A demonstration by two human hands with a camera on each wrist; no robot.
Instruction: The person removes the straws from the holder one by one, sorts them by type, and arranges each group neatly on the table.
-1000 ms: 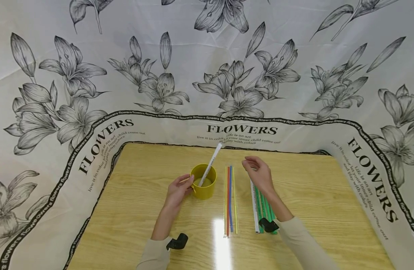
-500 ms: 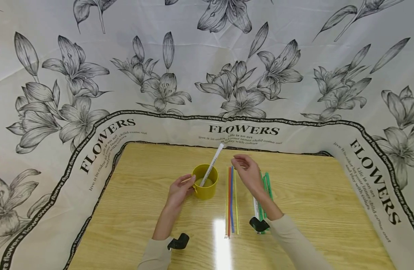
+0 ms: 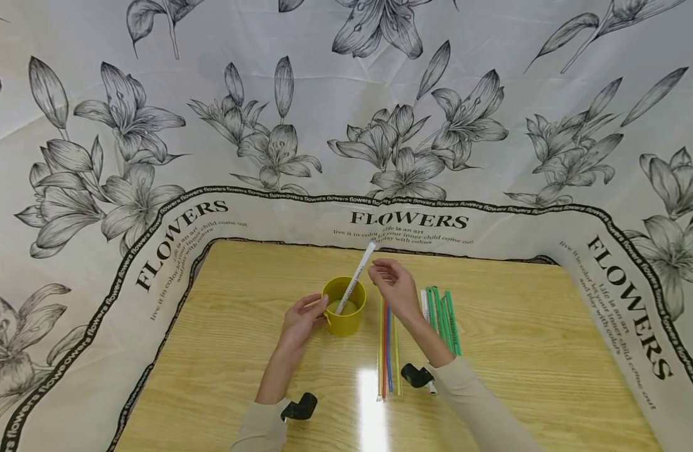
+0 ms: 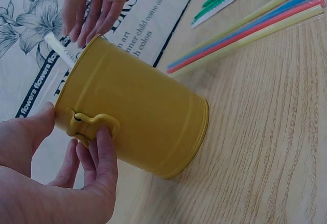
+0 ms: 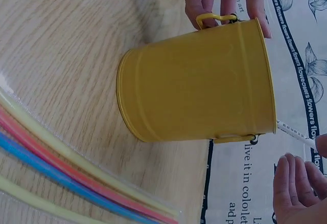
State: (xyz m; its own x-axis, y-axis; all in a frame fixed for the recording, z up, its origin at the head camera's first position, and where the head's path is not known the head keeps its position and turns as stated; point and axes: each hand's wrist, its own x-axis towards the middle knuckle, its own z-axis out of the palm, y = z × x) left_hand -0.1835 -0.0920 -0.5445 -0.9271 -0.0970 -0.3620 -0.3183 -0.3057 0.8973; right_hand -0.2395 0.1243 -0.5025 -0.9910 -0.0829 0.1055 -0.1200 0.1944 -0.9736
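**A:** What is at the centre of your table?

**B:** A small yellow metal bucket (image 3: 344,309) is standing upright on the wooden table (image 3: 239,351), near the middle. One white paper-wrapped straw (image 3: 354,278) is leaning inside it, its top sticking out over the far rim and tilting to your right. The bottom of the bucket is looking pale; I cannot tell whether anything else is lying in there.

**A:** What are your hands doing?

**B:** Your left hand (image 3: 301,319) is touching the bucket on its left side, with the thumb at the rim and the fingertips (image 4: 104,147) pressing on the small handle clasp. Your right hand (image 3: 396,289) is hovering just right of the straw's upper end, fingers loosely bent and relaxed. In the right wrist view the fingertips are sitting right by the straw, but I cannot tell whether they are touching it.

**A:** What is lying around the bucket?

**B:** Just right of it, a clear packet of coloured straws (image 3: 387,348), yellow, red and blue, is lying lengthwise. Further right, a bundle of green straws (image 3: 445,317) is lying beside a white wrapped one. A white cloth (image 3: 335,125) printed with grey lilies and the word FLOWERS is surrounding the table.
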